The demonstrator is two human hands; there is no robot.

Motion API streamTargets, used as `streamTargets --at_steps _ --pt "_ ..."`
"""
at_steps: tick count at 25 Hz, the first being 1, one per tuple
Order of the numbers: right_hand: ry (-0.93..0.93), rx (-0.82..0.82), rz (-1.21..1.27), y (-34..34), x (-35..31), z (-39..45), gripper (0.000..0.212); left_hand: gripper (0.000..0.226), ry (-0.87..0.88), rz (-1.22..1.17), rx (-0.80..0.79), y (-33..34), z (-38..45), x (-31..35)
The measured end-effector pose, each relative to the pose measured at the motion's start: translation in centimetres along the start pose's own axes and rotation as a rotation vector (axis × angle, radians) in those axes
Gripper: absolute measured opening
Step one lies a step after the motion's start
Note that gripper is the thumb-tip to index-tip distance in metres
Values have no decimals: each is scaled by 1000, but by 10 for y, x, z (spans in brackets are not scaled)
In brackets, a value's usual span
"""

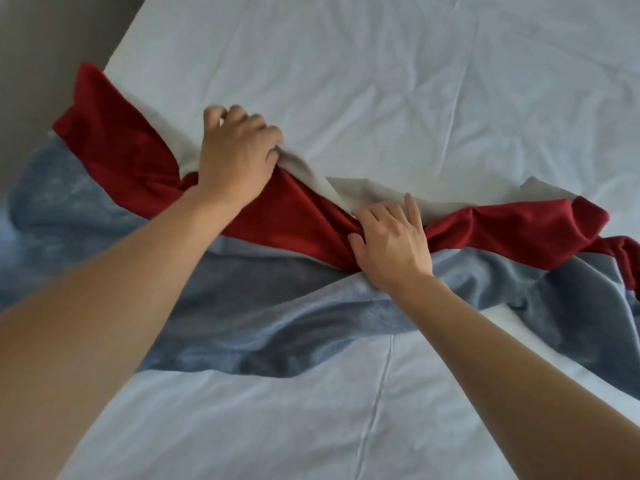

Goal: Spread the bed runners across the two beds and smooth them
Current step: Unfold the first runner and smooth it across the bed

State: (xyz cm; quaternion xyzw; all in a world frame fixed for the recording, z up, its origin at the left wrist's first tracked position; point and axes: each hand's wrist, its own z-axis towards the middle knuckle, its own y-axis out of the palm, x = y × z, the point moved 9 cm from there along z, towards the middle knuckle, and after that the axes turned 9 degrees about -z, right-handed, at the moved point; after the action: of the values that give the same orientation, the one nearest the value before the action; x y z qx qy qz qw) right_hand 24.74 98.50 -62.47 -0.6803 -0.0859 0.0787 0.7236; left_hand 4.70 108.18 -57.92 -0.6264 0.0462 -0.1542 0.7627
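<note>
my left hand (239, 157) grips the far edge of the red bed runner (298, 223), fingers curled round the fold where its grey lining (363, 194) shows. my right hand (391, 242) pinches a bunched ridge of the same runner near mid-span. the runner lies twisted across the white bed sheet (381, 81), its near edge overlapping the blue bed runner (263, 306), which is also rumpled. judgement: untwist first. draw both hands away from me together so the lining turns under, then slide outward flat-palmed. risk: dragging the blue one along; keep the pull off it.
</note>
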Motion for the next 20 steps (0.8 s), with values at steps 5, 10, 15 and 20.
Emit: streamTargets --at_steps 5,10,15,20 --pt "66 61 -8 -10 32 7 29 26 -87 27 -141 33 36 1" --pt "117 88 -3 -25 64 -34 24 27 84 -205 -40 16 -6 118" --pt "204 31 -92 -55 160 -105 36 15 364 -437 -77 11 -61 296" --pt "463 -54 -196 -78 300 -197 34 20 510 -473 -192 30 -89 434"
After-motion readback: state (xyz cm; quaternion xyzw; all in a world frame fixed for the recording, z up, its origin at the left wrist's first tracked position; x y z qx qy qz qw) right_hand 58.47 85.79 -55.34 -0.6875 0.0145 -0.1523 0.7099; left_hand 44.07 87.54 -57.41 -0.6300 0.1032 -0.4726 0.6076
